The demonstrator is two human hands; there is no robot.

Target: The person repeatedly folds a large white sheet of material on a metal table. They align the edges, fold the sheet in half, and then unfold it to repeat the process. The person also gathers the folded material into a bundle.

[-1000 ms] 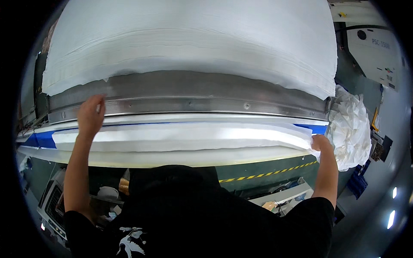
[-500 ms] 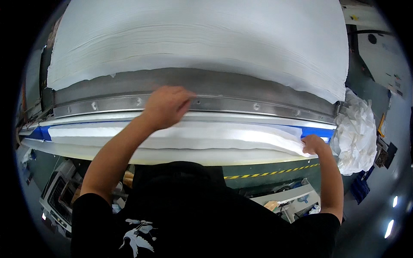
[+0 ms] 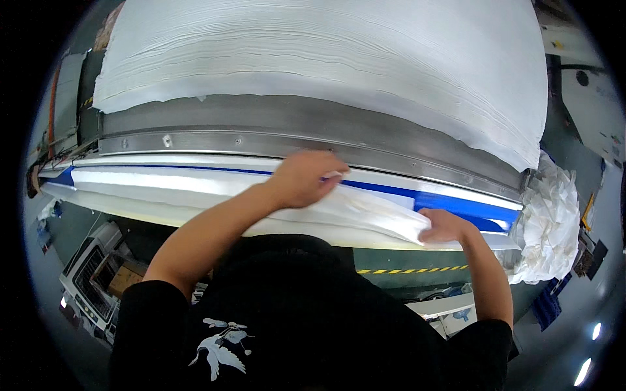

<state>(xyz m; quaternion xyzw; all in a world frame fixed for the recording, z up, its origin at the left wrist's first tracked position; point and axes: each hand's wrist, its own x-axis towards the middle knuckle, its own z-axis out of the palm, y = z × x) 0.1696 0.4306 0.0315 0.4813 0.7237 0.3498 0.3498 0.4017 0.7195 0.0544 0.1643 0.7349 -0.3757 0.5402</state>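
The narrow white sheet [image 3: 378,212] lies partly over the blue strip [image 3: 456,207], on the wearer's side of the metal bar [image 3: 195,142]. Right hand [image 3: 447,226] pinches its bunched end; left hand [image 3: 308,178] curls over it, grip unclear. Gathering, I'd judge; next calls for even, two-handed drawing.

"What sort of place is this?"

"A workshop or factory floor, by the look of it: beyond the left hand [image 3: 306,179] runs a long metal plate [image 3: 215,141] with screws, and wide white sheeting [image 3: 339,39] past it."

"Anything else?"

"Nearer the body than the right hand [image 3: 445,226], a black-and-yellow line [image 3: 414,270] crosses the green floor [image 3: 394,259]; to that hand's right bulges a crumpled white heap [image 3: 551,221]."
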